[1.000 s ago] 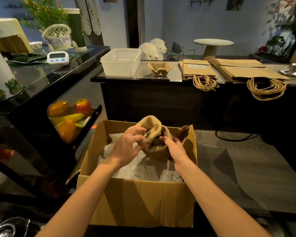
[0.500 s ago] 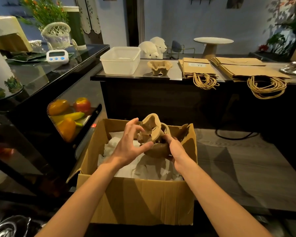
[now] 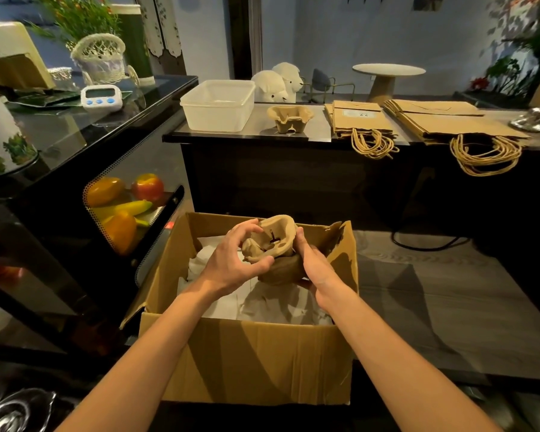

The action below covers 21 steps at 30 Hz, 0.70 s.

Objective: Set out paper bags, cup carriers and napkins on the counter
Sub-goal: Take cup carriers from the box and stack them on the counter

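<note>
Head view, one frame.

- Cardboard box [image 3: 256, 363]: open, on the floor in front of the dark worktop [image 3: 321, 127]. Crumpled white paper [image 3: 262, 304] lies inside; napkins or packing, cannot tell.
- Held cup carriers [image 3: 276, 241]: a small nested clump of brown pulp trays, above the box's far half, clear of the paper. The top tray is tilted with its hollow facing the camera. A darker tray sits beneath it.
- Left hand [image 3: 231, 260]: fingers curled over the top tray's left rim, thumb pressed at its lower edge, so it pinches that tray.
- Right hand [image 3: 317, 266]: wrapped round the right side and underside of the clump. Its fingertips are hidden behind the trays.
- Worktop contents, left to right:
  - a translucent plastic tub [image 3: 217, 104];
  - a single cup carrier [image 3: 289, 118], upright, just beside the tub;
  - a small stack of paper bags [image 3: 359, 120], flat, with its twine handles hanging over the front edge;
  - a larger bag stack [image 3: 443, 121], lying the same way.
- Left side: a white digital timer [image 3: 100, 97] on a glass-topped case, with fruit [image 3: 122, 207] visible behind its front panel.
</note>
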{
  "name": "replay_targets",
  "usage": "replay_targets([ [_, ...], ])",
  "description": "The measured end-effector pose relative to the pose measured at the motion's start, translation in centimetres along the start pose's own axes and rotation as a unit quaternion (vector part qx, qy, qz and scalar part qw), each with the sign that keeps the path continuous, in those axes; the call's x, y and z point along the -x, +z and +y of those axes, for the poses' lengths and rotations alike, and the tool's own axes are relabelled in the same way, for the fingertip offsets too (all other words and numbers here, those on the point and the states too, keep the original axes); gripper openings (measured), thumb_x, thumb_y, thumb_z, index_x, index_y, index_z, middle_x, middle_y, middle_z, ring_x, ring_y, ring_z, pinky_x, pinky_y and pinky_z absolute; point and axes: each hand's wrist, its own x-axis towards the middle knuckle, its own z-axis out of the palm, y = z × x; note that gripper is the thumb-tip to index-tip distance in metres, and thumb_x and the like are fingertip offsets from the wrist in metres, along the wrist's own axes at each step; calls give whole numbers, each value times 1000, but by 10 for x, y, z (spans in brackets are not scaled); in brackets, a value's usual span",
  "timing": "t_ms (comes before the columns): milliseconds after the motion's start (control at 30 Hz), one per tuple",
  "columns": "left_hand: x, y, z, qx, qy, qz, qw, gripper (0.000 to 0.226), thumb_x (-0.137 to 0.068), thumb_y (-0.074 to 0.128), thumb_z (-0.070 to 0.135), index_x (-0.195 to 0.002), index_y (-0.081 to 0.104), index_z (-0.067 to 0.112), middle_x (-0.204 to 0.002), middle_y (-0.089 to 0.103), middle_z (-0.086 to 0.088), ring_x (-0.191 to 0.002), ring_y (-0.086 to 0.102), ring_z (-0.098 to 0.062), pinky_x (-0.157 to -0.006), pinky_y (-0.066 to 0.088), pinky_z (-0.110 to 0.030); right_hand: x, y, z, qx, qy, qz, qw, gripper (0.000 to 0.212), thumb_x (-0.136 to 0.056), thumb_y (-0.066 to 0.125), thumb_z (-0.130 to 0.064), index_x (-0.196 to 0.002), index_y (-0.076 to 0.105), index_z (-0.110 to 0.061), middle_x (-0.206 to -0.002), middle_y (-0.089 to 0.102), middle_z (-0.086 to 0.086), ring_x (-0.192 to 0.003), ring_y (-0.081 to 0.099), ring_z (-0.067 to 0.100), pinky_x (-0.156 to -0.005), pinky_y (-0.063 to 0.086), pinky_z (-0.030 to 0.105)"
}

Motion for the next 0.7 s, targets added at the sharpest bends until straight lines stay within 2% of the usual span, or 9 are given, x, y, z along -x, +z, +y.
replay_targets([
  [100, -1, 0, 1, -11, -4, -17, 1000, 58, -72, 72, 53, -124, 52, 37, -147, 42, 16, -129, 43, -8, -88, 35, -8, 1, 0, -1, 12, -10, 12, 1000, 97, -65, 50, -88, -146, 47, -35, -141, 57, 0, -131, 52, 26, -114, 42, 51],
  [300, -3, 2, 5, -9, -9, -24, 1000, 61, -72, 73, 53, -127, 51, 38, -152, 42, 12, -130, 40, -5, -89, 34, -8, 4, 0, -3, -7, -2, 1, 1000, 96, -65, 50, -89, -145, 48, -35, -140, 58, 1, -128, 55, 26, -113, 44, 50],
  [400, -4, 1, 4, -23, -6, -34, 999, 65, -70, 75, 53, -129, 51, 36, -155, 40, 10, -136, 38, -9, -103, 39, -22, 4, -3, -1, -72, 7, -23, 997, 112, -51, 60, -98, -142, 50, -34, -137, 60, 1, -124, 58, 26, -107, 49, 49],
  [467, -3, 1, 4, -28, -11, -35, 999, 67, -70, 76, 53, -129, 51, 36, -157, 39, 9, -140, 38, -12, -109, 40, -33, 4, -5, 0, -69, -1, -39, 997, 117, -45, 71, -94, -144, 48, -34, -138, 58, 2, -124, 57, 26, -107, 49, 49],
  [567, -4, 2, 2, -31, -8, -36, 999, 69, -70, 77, 53, -131, 49, 36, -158, 37, 8, -140, 39, -15, -110, 41, -36, 5, -3, 2, -18, -16, -48, 999, 104, -56, 81, -75, -145, 45, -34, -140, 53, 2, -126, 52, 25, -109, 46, 48],
  [633, -3, 4, 0, -15, -13, -38, 999, 74, -74, 80, 55, -137, 44, 38, -158, 36, 8, -138, 37, -11, -105, 38, -28, 4, -4, 1, -26, -27, -37, 999, 81, -72, 78, -63, -141, 49, -33, -135, 56, 3, -121, 55, 24, -107, 48, 45],
  [700, -3, 7, 1, 31, -36, -24, 999, 79, -79, 74, 60, -145, 35, 41, -153, 36, 10, -132, 37, -9, -98, 39, -21, 5, -6, 0, -33, -46, -38, 998, 63, -83, 73, -56, -138, 53, -33, -131, 59, 2, -119, 56, 22, -107, 49, 44],
])
